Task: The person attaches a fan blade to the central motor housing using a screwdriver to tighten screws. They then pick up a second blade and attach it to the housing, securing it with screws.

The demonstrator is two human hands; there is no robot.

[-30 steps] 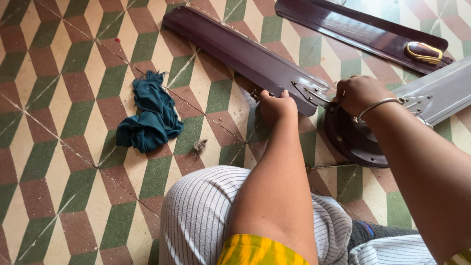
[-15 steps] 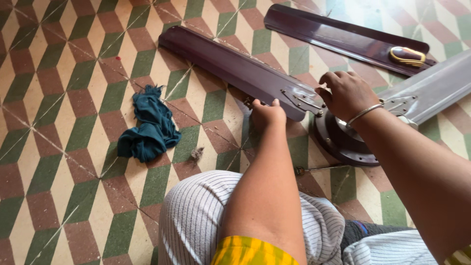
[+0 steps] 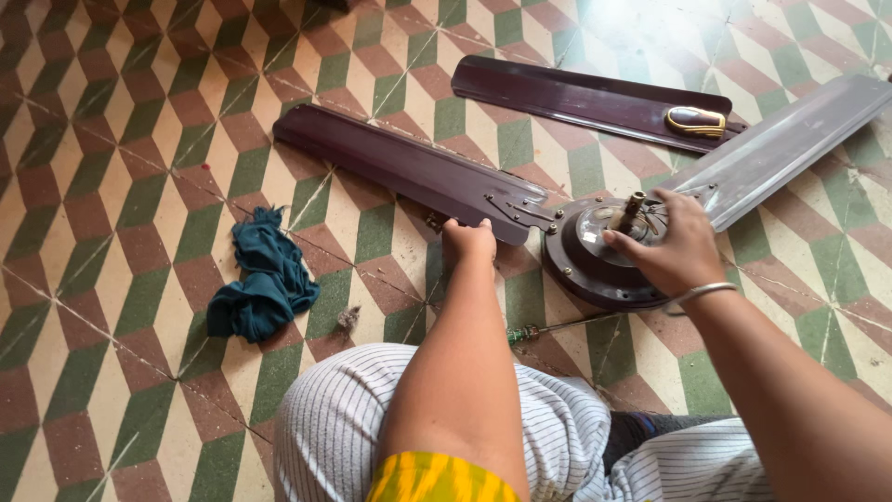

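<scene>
Tiled floor (image 3: 121, 139) in a cube pattern of green, maroon and cream fills the view; a ceiling fan lies dismantled on it, seen from above the person's knees (striped trousers at the bottom edge).

Left hand (image 3: 467, 242) — fingers curled over the near edge of the dark maroon fan blade (image 3: 400, 167), close to its metal bracket end (image 3: 520, 211). Grip is closed on the blade's edge. This blade runs from the bracket up and left across the tiles, lying flat.

Right hand (image 3: 671, 249) — resting on top of the round fan motor housing (image 3: 581, 265), fingers spread fairly wide over it, a thin bangle at the wrist. The short shaft (image 3: 633, 206) stands up just beside the fingertips; whether the fingers pinch anything small cannot be told.

A grey-looking blade (image 3: 790, 139) extends from the housing toward the upper right, attached at its bracket. A third maroon blade (image 3: 576, 93) lies apart, farther up, with a gold-trimmed ornament at its right end.

A crumpled teal cloth (image 3: 260, 279) sits on the floor well left of the hands. A screwdriver (image 3: 557, 327) lies just below the housing.
</scene>
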